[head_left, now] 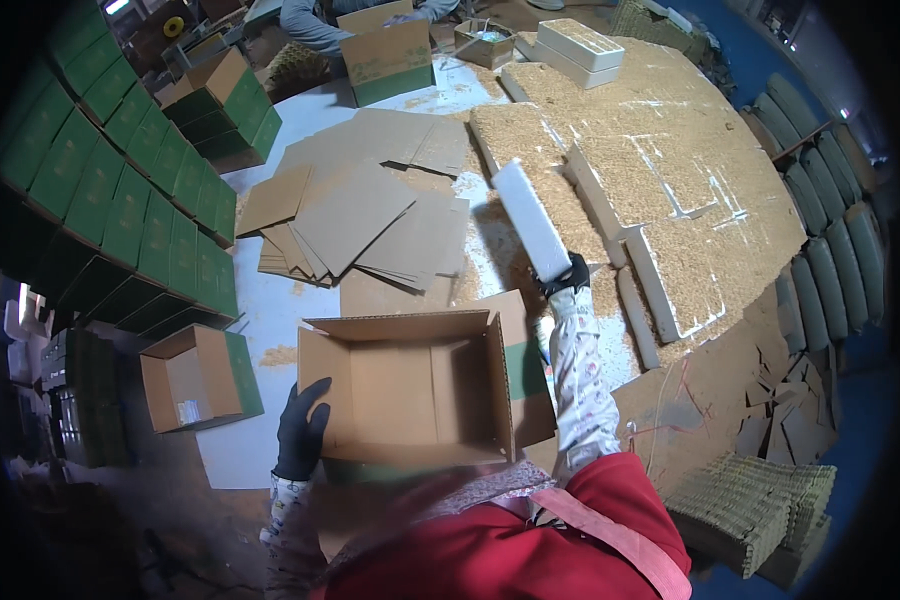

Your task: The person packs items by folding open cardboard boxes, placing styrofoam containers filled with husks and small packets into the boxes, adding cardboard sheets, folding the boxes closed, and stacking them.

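Observation:
An empty-looking open cardboard box [420,390], brown inside with green outer parts, stands right in front of me. My left hand [302,430], in a dark glove, grips its left wall, with fingers over the edge. Out to the right, my right hand [567,277], also in a dark glove, is closed on the near end of a long white block [530,220] that looks like foam. The block tilts up and away to the left, over the edge of the table. Beside it lie white-sided blocks [597,195] topped with golden, grainy material.
Flat cardboard sheets [355,215] are piled on the white table [295,120]. Stacked green boxes [100,190] rise on the left, near a smaller open box [200,378]. Across the table, a person's sleeves [320,25] reach around another box [388,55]. Moulded trays [750,505] sit lower right.

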Demonstrator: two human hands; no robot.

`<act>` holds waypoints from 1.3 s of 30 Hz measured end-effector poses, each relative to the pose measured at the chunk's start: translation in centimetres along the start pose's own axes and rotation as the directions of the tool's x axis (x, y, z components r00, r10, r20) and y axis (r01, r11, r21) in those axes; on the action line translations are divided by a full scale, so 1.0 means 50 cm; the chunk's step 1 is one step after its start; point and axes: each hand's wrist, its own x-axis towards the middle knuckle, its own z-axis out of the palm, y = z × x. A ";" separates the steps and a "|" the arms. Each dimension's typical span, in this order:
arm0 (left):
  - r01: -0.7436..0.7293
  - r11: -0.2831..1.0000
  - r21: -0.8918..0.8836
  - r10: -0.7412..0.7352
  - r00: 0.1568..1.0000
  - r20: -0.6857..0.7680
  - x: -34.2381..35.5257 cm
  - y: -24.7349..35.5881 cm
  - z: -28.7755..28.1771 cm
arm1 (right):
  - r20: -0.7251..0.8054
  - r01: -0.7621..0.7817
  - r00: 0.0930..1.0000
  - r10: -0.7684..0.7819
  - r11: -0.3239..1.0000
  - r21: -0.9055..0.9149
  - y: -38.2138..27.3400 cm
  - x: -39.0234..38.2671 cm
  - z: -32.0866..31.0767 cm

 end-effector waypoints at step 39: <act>-0.012 0.987 0.159 0.045 0.977 -0.209 0.383 -0.293 0.119 | 0.319 0.572 0.817 0.480 -0.741 -0.351 0.063 -0.509 0.198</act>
